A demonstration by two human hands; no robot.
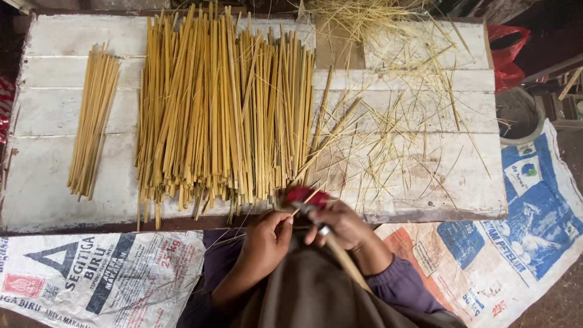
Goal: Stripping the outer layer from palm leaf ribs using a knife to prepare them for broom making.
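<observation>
Bamboo strip (303,203): thin, pinched in left hand (267,240) at board's near edge. Right hand (340,228) clenched on red-handled knife (306,197), blade touching strip. Big strip pile (225,109) centre; small bundle (92,121) left; shavings (401,121) right, on white plank board (61,170).

White plank board (54,182) — small stick bundle (92,121), big pile of bamboo strips (225,109), loose shavings (401,121) on it.

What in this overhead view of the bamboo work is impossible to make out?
Head view only:
- Blade of the knife: hidden between the left hand and right hand.
- Lower end of the bamboo strip: lost against the person's clothing.
- Red bag contents: cut off by the frame edge.
</observation>
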